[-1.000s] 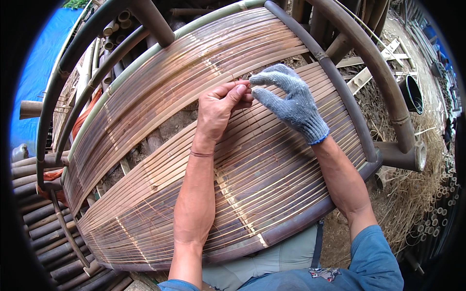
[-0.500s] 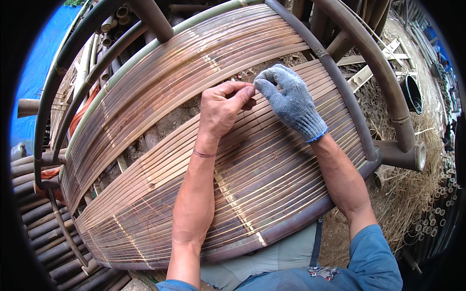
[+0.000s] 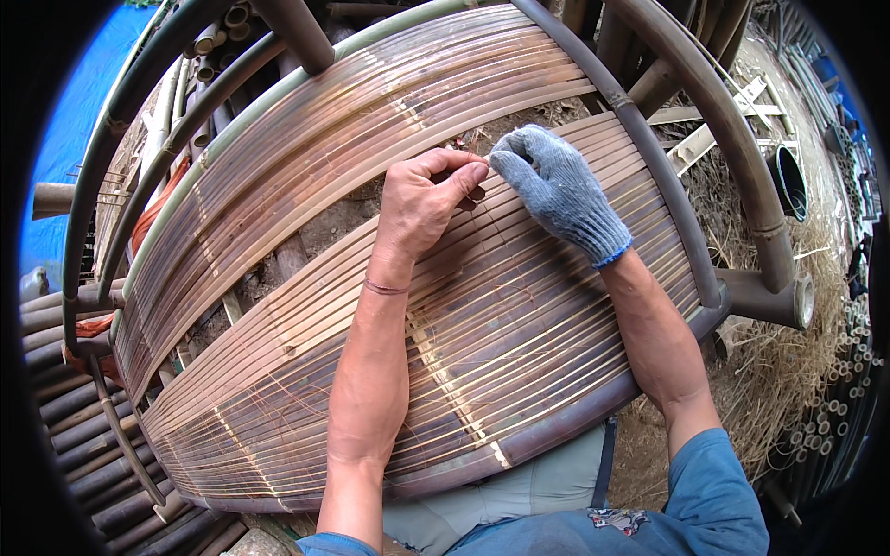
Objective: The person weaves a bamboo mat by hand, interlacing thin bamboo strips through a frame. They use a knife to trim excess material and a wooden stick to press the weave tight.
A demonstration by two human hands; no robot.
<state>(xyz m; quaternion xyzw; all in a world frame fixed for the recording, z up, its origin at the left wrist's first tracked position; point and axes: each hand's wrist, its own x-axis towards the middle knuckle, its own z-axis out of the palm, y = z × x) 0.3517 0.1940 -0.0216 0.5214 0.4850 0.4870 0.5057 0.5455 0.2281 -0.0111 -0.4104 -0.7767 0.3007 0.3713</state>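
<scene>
My bare left hand (image 3: pixel 419 206) is closed in a pinch, thumb against forefinger, above a slatted bamboo seat (image 3: pixel 519 306). Close beside its fingertips, my right hand (image 3: pixel 561 195), in a grey knitted glove with a blue cuff, is also pinched. Whatever lies between the fingers is too small to make out. Below both hands runs a long gap (image 3: pixel 320 222) between two sets of bamboo slats. Thin reddish-brown strands (image 3: pixel 301 394) lie loose across the nearer slats.
Dark curved bamboo rails (image 3: pixel 732 120) rise at the seat's right end, with more at the left. Dry straw (image 3: pixel 779 371) covers ground on the right, near stacked bamboo tubes (image 3: pixel 820 431). A blue sheet (image 3: pixel 69 139) hangs far left. Dark bamboo poles (image 3: pixel 102 463) lie lower left.
My gloved right hand has shifted very slightly to the right. My left hand stays almost in place, and both keep their pinch.
</scene>
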